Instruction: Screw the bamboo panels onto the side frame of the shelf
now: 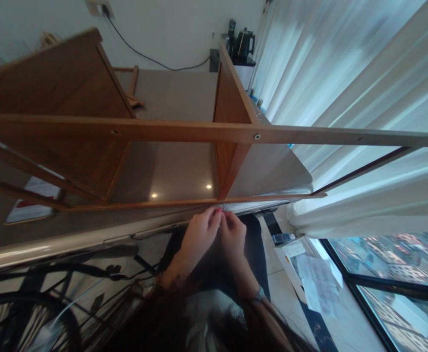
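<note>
A wooden shelf frame [184, 131] lies on its side on a grey table [177, 171], with two upright boards and long rails. My left hand [199, 234] and my right hand [233, 234] meet just under the lower rail [162, 203], at the table's near edge. Both hands have their fingertips pinched together close to a small metal fitting at the rail joint [223, 205]. What the fingers hold is too small to name. A watch sits on my right wrist.
White curtains [346, 98] hang at the right, over a window [400, 274]. A black kettle [243, 46] stands at the table's far end. A cable runs down the wall. Papers [316, 278] lie on the floor. A bicycle wheel [26, 318] is at the lower left.
</note>
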`<state>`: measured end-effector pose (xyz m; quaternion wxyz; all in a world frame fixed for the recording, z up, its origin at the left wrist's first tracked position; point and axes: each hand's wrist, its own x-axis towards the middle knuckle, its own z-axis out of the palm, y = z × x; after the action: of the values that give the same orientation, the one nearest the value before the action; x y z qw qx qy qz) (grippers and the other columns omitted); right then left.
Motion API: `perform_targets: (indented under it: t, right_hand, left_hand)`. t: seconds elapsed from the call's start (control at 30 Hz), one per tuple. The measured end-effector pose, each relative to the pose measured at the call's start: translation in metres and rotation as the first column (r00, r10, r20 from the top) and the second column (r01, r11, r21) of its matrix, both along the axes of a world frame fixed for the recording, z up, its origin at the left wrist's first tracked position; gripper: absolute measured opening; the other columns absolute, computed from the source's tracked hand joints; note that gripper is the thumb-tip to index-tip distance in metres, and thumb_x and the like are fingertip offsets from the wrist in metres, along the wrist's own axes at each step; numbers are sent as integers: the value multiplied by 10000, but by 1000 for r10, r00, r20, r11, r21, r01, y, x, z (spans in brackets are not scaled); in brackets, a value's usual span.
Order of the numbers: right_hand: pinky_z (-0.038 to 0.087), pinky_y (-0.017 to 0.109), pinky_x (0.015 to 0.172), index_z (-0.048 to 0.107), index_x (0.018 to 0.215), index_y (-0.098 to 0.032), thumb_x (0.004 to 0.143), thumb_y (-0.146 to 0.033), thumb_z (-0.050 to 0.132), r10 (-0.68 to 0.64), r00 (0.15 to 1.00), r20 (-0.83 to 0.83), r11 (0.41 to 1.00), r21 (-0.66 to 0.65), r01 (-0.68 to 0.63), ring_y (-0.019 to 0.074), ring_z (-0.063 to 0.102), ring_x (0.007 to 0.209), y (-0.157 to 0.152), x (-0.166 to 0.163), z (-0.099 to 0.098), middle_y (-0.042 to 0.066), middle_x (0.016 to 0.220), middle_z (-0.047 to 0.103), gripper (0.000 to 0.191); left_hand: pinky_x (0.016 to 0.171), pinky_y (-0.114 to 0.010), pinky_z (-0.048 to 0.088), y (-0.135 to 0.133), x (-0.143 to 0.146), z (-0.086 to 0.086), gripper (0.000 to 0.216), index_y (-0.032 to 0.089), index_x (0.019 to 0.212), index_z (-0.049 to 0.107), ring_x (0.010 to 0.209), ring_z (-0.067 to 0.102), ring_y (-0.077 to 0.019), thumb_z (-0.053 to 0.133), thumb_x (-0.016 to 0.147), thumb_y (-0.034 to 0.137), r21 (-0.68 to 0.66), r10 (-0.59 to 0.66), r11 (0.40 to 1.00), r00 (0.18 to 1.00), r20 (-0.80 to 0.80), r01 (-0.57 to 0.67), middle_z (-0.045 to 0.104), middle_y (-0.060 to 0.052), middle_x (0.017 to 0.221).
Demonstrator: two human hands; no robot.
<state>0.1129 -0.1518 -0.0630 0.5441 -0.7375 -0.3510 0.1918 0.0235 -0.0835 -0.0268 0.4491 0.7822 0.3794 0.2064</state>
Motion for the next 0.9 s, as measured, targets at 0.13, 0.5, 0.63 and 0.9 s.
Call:
perform_targets:
  t: [0.13,0.5,0.63,0.9]
  right_hand:
    - [324,221,507,608,724,-180,878,-443,522,59,941,-333,995,97,-27,93,429,522,6,-10,7,-41,560,505,317]
    - [191,233,475,343,560,-206,834,-524,562,249,618,-746,960,273,-58,69,192,485,15,-13,17,-89,506,239,473]
    - [198,225,462,448,609,-198,837,-545,540,223,713,-664,970,221,-97,68,228,477,15,-9,17,-84,516,282,426]
    - [357,242,602,562,836,-197,880,-467,534,5,935,354,998,-66,19,121,515,608,-5,13,22,-19,647,554,275]
  left_hand:
    - [713,-262,478,1,-10,2,330,198,1045,626,755,676,-181,377,957,396,19,29,999,999,-43,-29,718,-51,863]
    - [553,-231,330,5,-15,15,328,187,872,572,582,599,-149,323,977,374,233,79,972,974,-211,-28,643,-31,690]
    - [567,-255,297,10,-12,19,370,181,851,618,618,611,-165,322,983,361,340,110,940,952,-284,-8,671,-54,709]
    - [561,-272,266,12,-3,41,399,200,794,630,601,601,-163,332,980,390,403,74,912,936,-344,76,671,-38,694]
